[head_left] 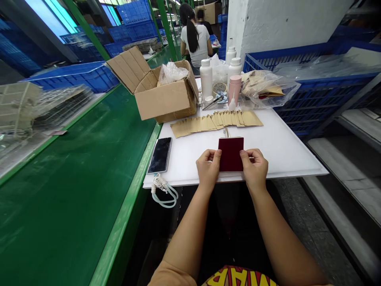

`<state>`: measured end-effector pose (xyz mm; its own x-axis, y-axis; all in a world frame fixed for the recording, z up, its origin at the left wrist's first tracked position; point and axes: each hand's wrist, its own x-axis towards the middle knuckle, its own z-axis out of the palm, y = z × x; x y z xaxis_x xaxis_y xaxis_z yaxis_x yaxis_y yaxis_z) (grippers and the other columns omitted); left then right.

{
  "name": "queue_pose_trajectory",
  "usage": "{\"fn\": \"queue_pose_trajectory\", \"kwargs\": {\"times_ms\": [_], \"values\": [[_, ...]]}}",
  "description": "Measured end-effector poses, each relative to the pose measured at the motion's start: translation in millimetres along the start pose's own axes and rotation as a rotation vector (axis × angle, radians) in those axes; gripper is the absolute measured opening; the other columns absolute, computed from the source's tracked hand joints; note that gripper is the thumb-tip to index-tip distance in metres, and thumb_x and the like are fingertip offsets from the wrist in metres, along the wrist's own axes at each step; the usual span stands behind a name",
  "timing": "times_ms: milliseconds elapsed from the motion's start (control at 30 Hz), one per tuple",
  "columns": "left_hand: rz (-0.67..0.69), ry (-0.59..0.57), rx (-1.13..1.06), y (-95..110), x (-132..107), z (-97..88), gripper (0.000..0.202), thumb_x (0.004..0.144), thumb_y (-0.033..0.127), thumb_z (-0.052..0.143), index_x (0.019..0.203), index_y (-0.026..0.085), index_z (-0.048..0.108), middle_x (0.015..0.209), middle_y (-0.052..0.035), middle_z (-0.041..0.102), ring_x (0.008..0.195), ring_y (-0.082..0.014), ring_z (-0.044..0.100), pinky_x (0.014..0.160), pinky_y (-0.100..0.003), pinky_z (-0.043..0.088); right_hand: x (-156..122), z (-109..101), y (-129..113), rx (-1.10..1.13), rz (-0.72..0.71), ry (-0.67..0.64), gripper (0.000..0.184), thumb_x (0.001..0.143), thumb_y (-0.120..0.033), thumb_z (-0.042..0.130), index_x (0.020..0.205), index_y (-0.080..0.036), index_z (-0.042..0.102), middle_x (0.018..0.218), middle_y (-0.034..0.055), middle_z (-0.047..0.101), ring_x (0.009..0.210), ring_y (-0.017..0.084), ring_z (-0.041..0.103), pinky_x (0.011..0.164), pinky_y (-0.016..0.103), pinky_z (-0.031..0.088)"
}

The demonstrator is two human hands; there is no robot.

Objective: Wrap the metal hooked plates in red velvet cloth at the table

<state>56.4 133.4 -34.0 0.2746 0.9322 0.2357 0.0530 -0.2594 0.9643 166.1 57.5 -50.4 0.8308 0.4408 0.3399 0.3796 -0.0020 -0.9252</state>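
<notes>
A flat, dark red square piece (231,155), its exact kind unclear, is held upright above the white table's front edge. My left hand (209,165) pinches its left side between thumb and fingers. On the opposite side, my right hand (255,165) grips it the same way. Just behind its top edge lies a small pale strip with a metallic-looking end (226,132), partly hidden. Farther back, an overlapping row of tan paper envelopes or cards (208,122) spreads across the table.
On the white table (285,147) lie a phone (160,155) with a looped strap, an open cardboard box (166,97), white bottles (206,79) and a pink bottle (235,89). A green conveyor belt (89,159) runs along the left. Blue crates (315,95) stand right; another person sits ahead.
</notes>
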Motion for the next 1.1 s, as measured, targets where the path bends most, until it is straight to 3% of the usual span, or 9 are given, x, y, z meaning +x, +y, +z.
{"fn": "queue_pose_trajectory", "kwargs": {"times_ms": [333, 567, 667, 767, 933, 1100], "values": [[-0.003, 0.003, -0.006, 1, 0, 0.6, 0.03, 0.082, 0.042, 0.062, 0.067, 0.016, 0.061, 0.063, 0.0012, 0.058, 0.058, -0.0095, 0.049, 0.057, -0.02, 0.039, 1, 0, -1, 0.022, 0.002, 0.006, 0.028, 0.081, -0.041, 0.06, 0.066, -0.017, 0.058, 0.072, -0.0001, 0.056, 0.062, 0.011, 0.048, 0.06, 0.026, 0.042], [-0.114, 0.0, -0.049, 1, 5, 2.0, 0.04, 0.076, 0.051, 0.065, 0.061, 0.015, 0.057, 0.054, 0.0024, 0.049, 0.052, -0.0089, 0.041, 0.049, -0.021, 0.033, 2, 3, -2, 0.03, 0.017, 0.044, 0.03, 0.079, -0.041, 0.063, 0.062, -0.017, 0.058, 0.067, -0.0011, 0.055, 0.057, 0.011, 0.045, 0.057, 0.025, 0.038], [-0.131, -0.003, 0.025, 3, 8, 0.5, 0.045, 0.076, 0.056, 0.062, 0.058, 0.016, 0.055, 0.054, 0.0021, 0.049, 0.052, -0.0093, 0.041, 0.05, -0.021, 0.033, 5, 5, -2, 0.026, 0.027, 0.052, 0.033, 0.078, -0.043, 0.063, 0.058, -0.017, 0.056, 0.063, -0.0017, 0.054, 0.055, 0.01, 0.043, 0.056, 0.025, 0.036], [-0.144, -0.013, 0.233, 11, 13, -3.5, 0.048, 0.076, 0.06, 0.058, 0.056, 0.016, 0.055, 0.054, 0.0012, 0.053, 0.053, -0.0108, 0.046, 0.053, -0.022, 0.033, 9, 8, -3, -0.004, 0.03, 0.064, 0.037, 0.079, -0.045, 0.062, 0.055, -0.017, 0.053, 0.059, -0.0019, 0.052, 0.055, 0.011, 0.043, 0.058, 0.026, 0.037], [-0.197, -0.157, 0.584, 37, 27, -16.9, 0.053, 0.078, 0.064, 0.048, 0.055, 0.018, 0.06, 0.056, -0.0045, 0.062, 0.06, -0.0185, 0.058, 0.057, -0.025, 0.035, 12, 11, -8, -0.06, -0.006, 0.083, 0.041, 0.079, -0.048, 0.06, 0.052, -0.019, 0.048, 0.054, -0.0021, 0.05, 0.055, 0.012, 0.044, 0.062, 0.027, 0.036], [-0.267, -0.347, 0.687, 50, 48, -27.6, 0.055, 0.077, 0.067, 0.043, 0.054, 0.02, 0.062, 0.061, -0.0069, 0.068, 0.067, -0.0259, 0.064, 0.062, -0.03, 0.038, 17, 21, -8, -0.056, -0.031, 0.086, 0.043, 0.08, -0.051, 0.055, 0.05, -0.023, 0.043, 0.054, -0.0004, 0.051, 0.055, 0.016, 0.047, 0.062, 0.03, 0.039]]}}
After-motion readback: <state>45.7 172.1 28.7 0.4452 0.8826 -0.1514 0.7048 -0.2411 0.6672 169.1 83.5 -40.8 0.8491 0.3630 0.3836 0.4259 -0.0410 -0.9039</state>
